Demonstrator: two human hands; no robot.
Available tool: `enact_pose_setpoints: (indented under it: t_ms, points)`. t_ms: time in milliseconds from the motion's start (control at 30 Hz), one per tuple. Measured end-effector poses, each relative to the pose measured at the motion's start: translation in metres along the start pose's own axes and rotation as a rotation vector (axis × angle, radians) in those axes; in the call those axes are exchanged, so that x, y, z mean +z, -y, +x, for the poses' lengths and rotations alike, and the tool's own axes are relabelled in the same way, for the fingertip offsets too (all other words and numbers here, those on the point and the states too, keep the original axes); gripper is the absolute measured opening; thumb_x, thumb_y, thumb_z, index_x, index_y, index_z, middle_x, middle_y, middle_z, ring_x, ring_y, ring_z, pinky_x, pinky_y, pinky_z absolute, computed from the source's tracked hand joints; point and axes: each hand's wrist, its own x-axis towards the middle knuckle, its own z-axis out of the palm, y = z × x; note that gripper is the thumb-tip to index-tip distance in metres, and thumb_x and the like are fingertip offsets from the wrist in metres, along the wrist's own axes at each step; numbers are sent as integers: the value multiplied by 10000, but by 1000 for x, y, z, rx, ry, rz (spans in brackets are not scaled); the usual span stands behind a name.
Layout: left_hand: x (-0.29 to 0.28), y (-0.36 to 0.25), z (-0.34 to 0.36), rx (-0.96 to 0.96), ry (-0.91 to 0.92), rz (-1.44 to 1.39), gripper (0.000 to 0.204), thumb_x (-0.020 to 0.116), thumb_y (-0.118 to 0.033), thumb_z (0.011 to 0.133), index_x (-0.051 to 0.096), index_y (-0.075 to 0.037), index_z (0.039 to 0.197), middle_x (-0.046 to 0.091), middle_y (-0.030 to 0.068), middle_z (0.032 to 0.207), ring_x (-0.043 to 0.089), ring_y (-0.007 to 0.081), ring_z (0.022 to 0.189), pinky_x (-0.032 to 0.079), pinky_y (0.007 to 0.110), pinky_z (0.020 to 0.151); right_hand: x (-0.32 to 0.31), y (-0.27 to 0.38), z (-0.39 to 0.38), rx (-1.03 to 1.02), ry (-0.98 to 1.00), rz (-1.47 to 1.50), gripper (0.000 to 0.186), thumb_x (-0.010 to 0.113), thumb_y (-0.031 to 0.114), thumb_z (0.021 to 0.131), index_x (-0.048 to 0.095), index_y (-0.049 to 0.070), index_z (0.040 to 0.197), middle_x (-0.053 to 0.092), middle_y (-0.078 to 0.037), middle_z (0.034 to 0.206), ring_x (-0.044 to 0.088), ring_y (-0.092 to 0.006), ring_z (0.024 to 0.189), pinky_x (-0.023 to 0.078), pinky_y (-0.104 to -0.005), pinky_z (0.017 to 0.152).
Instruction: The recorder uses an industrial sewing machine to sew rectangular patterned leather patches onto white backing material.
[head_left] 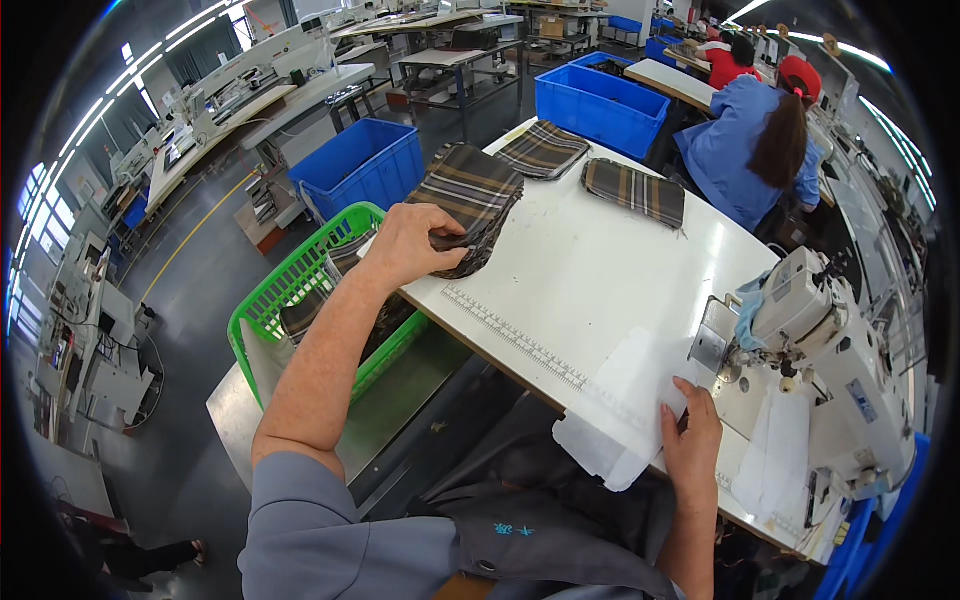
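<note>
One tan-striped dark plaid fabric stack (466,188) | left fingers (438,219) pinching edge | right fingers (669,425) loose

The white table (570,280) carries plaid fabric pieces (633,193), a white sheet (606,450) and a sewing machine (798,302).

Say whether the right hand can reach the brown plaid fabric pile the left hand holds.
Probably yes, by stretching: nothing bulky stands on the flat white tabletop between the right hand and the brown plaid fabric pile, though the left hand covers part.
</note>
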Motion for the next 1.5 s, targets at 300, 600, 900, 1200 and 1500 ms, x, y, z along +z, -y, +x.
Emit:
enact_pose_setpoints:
  t_ms: [300, 600, 900, 1200, 1500]
  points:
    - [-8, 34, 8, -152, 129, -316, 230, 845, -183, 813, 801, -62, 1003, 749, 42, 936, 678, 123, 816, 533, 258, 732, -3, 0, -1, 17, -16, 35, 401, 692, -28, 833, 625, 35, 1224, 616, -132, 958, 527, -228, 656, 458, -340, 624]
    - [-8, 13, 13, -189, 168, -153, 252, 861, -201, 764, 802, -55, 960, 730, 37, 878, 661, 105, 766, 538, 266, 722, -4, -1, -3, 27, 8, 37, 387, 699, -25, 837, 631, 32, 1213, 626, -129, 961, 535, -220, 654, 462, -333, 624]
    - [5, -10, 14, -135, 8, 55, 238, 794, -171, 698, 778, -16, 878, 701, 79, 749, 661, 136, 691, 545, 274, 676, -2, 0, -2, 3, 10, 19, 377, 704, -27, 836, 641, 37, 1202, 620, -128, 938, 543, -227, 638, 466, -336, 612]
    - [-3, 7, 16, -249, 48, -9, 245, 800, -164, 765, 784, -2, 948, 754, 119, 798, 705, 152, 697, 568, 284, 690, -3, -3, -3, -33, 9, 5, 387, 714, -26, 827, 636, 46, 1200, 610, -131, 911, 545, -238, 631, 471, -348, 608]
    - [2, 44, 15, -359, 112, -406, 247, 778, -142, 893, 762, 4, 1091, 755, 43, 855, 677, 91, 763, 554, 248, 713, -3, -5, -3, -34, 0, 3, 385, 711, -28, 829, 638, 50, 1199, 622, -133, 923, 553, -238, 632, 474, -348, 611]
